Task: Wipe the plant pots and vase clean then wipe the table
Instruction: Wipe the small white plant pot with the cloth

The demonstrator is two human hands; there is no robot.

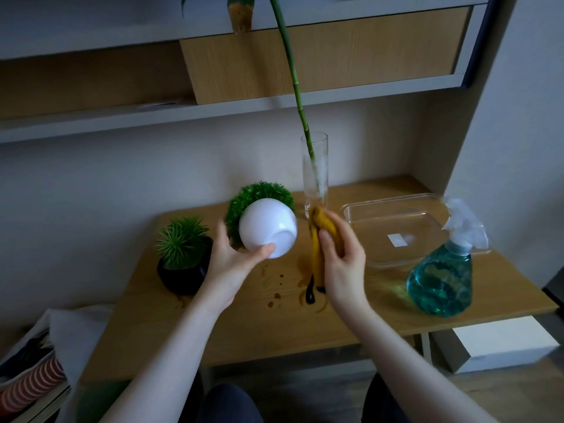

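Left hand (235,254) wrapped around the white pot (268,228), thumb pressed across its lower rim, grip clamped on it and held aloft above the worktop (351,312). Pot tipped over, base toward the camera, its green tuft (259,193) pointing away toward 11 o'clock; long axis thus running roughly from 5 to 11. Right hand (341,257) clenched on the yellow cloth (323,236), a tail of it hanging down to the brown spill (308,288) below. From the cloth, white pot lay just beside at 9 o'clock, a narrow gap between; could not tell whether cloth and pot touched. Right hand plainly the nearer for the wipe, needing only a short sweep leftward across the rounded wall. Black pot (183,270) stood on the worktop at 8 o'clock of the white one, near but apart. Glass vase (315,175) with its bamboo stem (293,74) stood upright just behind the cloth at 12 o'clock. Probably mid-way through the pots, vase and worktop not yet wiped.
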